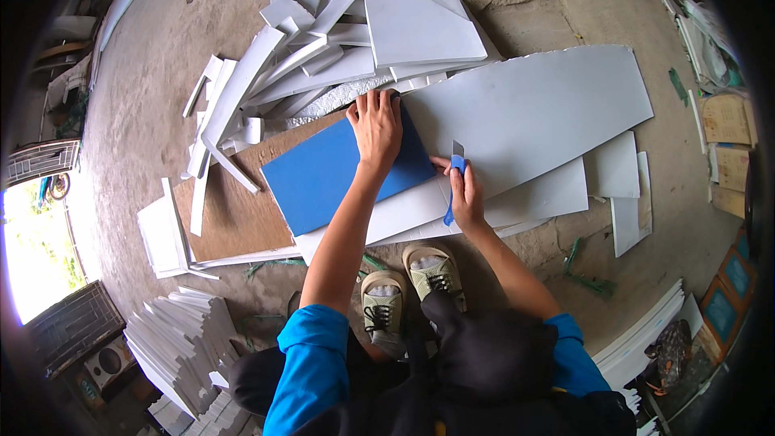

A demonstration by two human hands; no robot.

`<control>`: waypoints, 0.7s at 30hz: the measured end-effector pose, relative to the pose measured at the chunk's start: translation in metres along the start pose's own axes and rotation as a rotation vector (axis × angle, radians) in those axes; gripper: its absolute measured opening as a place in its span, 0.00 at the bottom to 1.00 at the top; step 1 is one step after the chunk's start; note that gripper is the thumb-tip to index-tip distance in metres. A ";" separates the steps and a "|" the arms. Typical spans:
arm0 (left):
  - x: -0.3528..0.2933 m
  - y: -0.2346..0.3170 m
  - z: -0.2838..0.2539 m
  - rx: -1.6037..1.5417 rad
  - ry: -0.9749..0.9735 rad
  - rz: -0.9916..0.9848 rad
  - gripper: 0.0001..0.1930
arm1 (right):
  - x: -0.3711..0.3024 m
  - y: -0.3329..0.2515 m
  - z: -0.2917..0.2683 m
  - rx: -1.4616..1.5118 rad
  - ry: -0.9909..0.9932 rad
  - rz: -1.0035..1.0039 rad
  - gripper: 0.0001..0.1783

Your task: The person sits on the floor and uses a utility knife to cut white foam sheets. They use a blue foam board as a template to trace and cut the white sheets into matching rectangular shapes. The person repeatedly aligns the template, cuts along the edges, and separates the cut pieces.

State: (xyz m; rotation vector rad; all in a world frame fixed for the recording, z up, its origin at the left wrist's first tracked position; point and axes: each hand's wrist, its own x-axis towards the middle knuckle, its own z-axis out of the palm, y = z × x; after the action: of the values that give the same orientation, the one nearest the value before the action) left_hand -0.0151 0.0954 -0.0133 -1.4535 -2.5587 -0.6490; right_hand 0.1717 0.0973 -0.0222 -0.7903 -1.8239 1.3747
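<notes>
A rectangular blue board [335,173] lies on top of white foam sheets and a brown wooden board. My left hand [377,129] presses on its far edge, with the fingers bent over that edge and the fingertips partly hidden. In my right hand [466,198] is a blue-handled utility knife [458,163], its flat blade out and pointing away from me. The knife is just right of the blue board, above a long white foam sheet [541,105]. I cannot tell whether the blade touches the sheet.
Beyond the boards lies a heap of white foam strips and offcuts [299,56]. The brown wooden board [234,210] is beneath, to the left. Stacked white sheets [182,347] stand at lower left, cardboard boxes [726,149] at far right. My shoes [383,307] are close to the near edge.
</notes>
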 end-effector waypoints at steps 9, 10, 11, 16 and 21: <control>0.001 -0.002 -0.002 0.016 0.050 0.016 0.10 | -0.002 -0.004 -0.006 -0.017 -0.073 0.063 0.08; 0.000 -0.002 -0.001 0.011 0.050 0.017 0.10 | 0.000 -0.005 -0.005 -0.012 -0.065 0.036 0.08; 0.000 -0.002 -0.001 0.007 0.051 0.017 0.10 | 0.000 -0.005 -0.004 -0.006 -0.057 0.009 0.08; 0.000 0.000 0.001 0.020 0.025 -0.002 0.10 | -0.002 0.005 -0.003 0.008 -0.059 0.032 0.07; -0.001 -0.003 0.004 0.013 0.053 -0.075 0.11 | 0.031 -0.014 0.004 -0.254 -0.115 0.085 0.08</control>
State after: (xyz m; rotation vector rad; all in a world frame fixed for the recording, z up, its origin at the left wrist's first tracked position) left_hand -0.0164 0.0955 -0.0182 -1.3238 -2.5824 -0.6711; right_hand 0.1505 0.1168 -0.0036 -0.9447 -2.1053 1.2796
